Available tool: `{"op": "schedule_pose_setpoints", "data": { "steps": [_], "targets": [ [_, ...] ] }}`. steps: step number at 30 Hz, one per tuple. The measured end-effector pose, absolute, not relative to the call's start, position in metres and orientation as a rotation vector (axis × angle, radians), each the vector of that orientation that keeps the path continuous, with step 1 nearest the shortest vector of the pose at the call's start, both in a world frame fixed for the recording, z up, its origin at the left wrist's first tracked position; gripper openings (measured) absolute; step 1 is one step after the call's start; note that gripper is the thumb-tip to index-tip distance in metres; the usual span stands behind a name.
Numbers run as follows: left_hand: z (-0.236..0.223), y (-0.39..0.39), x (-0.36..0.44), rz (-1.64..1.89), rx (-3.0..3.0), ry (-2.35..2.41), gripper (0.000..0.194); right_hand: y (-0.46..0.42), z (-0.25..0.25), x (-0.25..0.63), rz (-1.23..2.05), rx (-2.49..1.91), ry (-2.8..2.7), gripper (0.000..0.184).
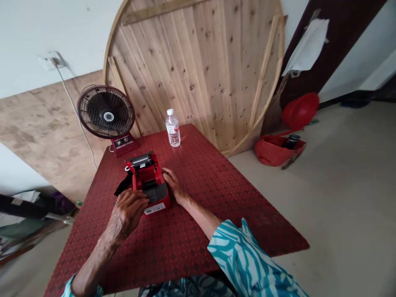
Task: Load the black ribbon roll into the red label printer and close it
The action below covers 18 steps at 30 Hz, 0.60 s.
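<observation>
A small red device (148,181) with an opened lid and a black inner part sits on the red patterned tablecloth (192,231). My left hand (128,210) lies over its near left corner, fingers curled onto the casing. My right hand (171,183) presses against its right side, fingers bent along the edge. A white label shows on the device's front. A black strap or cable lies at its left side.
A dark table fan (107,113) stands at the table's far left, a clear water bottle (173,128) at the far middle. A large round wooden board (198,66) leans on the wall. Red basins and a bag (278,148) sit on the floor at right.
</observation>
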<state>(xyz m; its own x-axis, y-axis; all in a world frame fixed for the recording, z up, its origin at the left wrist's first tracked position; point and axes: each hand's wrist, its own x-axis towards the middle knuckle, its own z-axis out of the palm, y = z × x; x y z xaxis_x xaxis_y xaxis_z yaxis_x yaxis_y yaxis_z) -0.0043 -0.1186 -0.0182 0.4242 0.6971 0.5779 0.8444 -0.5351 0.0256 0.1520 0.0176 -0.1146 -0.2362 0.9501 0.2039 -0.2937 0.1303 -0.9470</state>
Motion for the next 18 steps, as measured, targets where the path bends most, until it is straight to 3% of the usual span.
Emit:
{"op": "schedule_pose_setpoints", "data": {
  "steps": [5, 10, 14, 18],
  "targets": [
    [-0.023, -0.121, -0.002, -0.757, -2.373, -1.318, 0.016, 0.047, -0.079, 0.141, 1.282, -0.795, -1.312, 0.047],
    [-0.025, -0.124, 0.001, -0.769, -2.361, -1.330, 0.015, 0.061, -0.045, 0.137, 1.166, -0.738, -1.433, 0.035],
    [-0.028, -0.125, 0.003, -0.793, -2.350, -1.356, 0.016, 0.045, -0.053, 0.148, 1.124, -0.764, -1.400, 0.035],
    [-0.033, -0.126, 0.001, -0.815, -2.346, -1.353, 0.016, 0.022, -0.075, 0.158, 1.149, -0.757, -1.385, 0.023]
  ]
}}
